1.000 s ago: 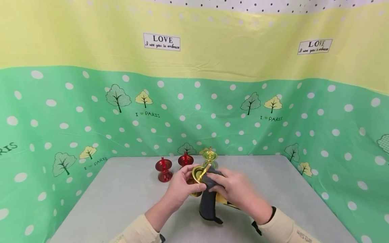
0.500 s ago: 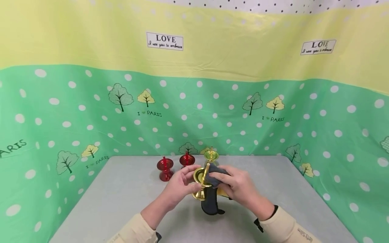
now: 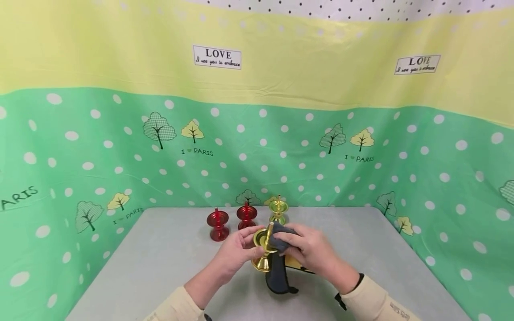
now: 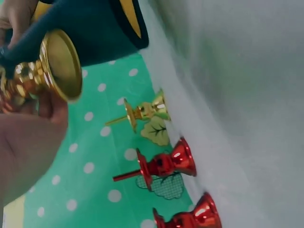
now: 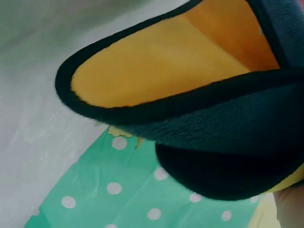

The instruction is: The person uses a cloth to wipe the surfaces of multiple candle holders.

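Note:
My left hand [image 3: 236, 250] grips a shiny gold candle holder [image 3: 263, 264] by its dish, thumb in front and fingers behind. The holder has a shallow dish, a central spike and a flared foot, which shows near the hand in the left wrist view. In my right hand [image 3: 315, 250] is a bunched dark grey cloth [image 3: 282, 238], pressed against the dish and spike. The cloth hangs down below the hands; in the right wrist view its yellow underside [image 5: 161, 61] and dark edging show. The right fingertips are partly hidden in its folds.
Two red candle holders [image 3: 218, 226] [image 3: 246, 214] stand at the back of the grey table [image 3: 168, 263], left of centre. Beside them at the back is another gold candle holder [image 3: 278, 207]. A green and yellow printed curtain [image 3: 257, 151] hangs behind and on both sides.
The held candle holder has tilted more upright and sunk slightly, so its foot shows more. The right hand shifts the cloth a little against the dish. Both grips stay the same.

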Demonstrator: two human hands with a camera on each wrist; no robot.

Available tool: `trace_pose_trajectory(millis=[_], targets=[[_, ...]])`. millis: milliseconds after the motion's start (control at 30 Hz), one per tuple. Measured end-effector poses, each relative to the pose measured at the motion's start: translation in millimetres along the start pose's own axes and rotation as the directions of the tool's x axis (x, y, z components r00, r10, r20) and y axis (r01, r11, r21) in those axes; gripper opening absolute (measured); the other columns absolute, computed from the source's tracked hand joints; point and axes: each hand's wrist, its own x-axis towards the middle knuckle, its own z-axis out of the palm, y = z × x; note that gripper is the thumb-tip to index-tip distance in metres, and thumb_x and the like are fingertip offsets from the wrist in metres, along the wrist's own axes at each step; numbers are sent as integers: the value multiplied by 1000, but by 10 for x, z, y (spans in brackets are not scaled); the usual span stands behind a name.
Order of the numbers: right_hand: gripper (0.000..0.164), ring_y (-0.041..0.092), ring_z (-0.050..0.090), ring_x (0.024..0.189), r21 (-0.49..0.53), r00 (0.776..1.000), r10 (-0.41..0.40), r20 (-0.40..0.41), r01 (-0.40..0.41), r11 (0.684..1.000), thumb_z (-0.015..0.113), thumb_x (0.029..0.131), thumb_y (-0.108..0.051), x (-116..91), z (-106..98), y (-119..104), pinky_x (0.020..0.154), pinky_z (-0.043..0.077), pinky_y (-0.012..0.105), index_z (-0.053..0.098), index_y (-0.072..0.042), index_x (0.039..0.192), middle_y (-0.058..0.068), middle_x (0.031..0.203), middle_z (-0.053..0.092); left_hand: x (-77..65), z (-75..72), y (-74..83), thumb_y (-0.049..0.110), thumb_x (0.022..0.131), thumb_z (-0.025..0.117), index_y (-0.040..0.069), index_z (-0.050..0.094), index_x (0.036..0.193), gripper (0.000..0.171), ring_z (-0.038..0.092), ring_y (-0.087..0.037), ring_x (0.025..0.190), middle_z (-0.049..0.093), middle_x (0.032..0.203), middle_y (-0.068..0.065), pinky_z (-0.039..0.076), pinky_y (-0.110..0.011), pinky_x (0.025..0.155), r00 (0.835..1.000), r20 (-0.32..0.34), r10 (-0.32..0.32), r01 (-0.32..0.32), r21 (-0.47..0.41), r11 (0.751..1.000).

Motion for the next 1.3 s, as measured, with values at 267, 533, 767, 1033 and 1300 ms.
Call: trace_pose_trajectory(millis=[267,533,767,1033,1300], targets=[[37,20,78,93,-202,998,30,-50,-40,979,84,91,-41,90,11,-284,75,66,35,78,-19,119,7,110,77,-11,182,70,32,83,93,3,52,142,78,68,-20,113,74,135,-16,62,-27,89,979,-189,76,-60,86,994],[32,21,79,84,-164,985,85,-147,-109,980,85,90,-34,85,-6,-284,69,66,37,78,-21,119,6,107,78,-37,147,142,32,89,90,1,52,146,75,72,-18,116,73,138,-17,62,-30,95,988,-152,29,-31,-17,999],[43,19,80,87,-18,918,384,-95,-387,922,94,80,-21,32,-28,-232,69,64,33,81,-15,121,7,110,81,-64,109,159,33,94,84,-6,46,150,77,73,-11,113,75,133,-14,58,-27,99,997,-56,53,-59,-113,992],[36,20,81,97,358,671,734,106,-714,602,81,95,-26,151,-17,-418,76,63,23,79,-12,128,10,117,82,-20,210,139,23,96,81,3,47,153,69,68,-16,127,67,148,-18,57,-27,105,975,-200,101,-124,-103,987],[47,25,76,113,373,875,481,-52,-430,822,79,94,-6,124,-17,-481,90,64,30,70,-4,140,14,131,76,31,176,176,20,97,76,0,49,150,63,73,-9,115,71,140,-17,57,-22,101,940,-327,100,-186,-242,952]])
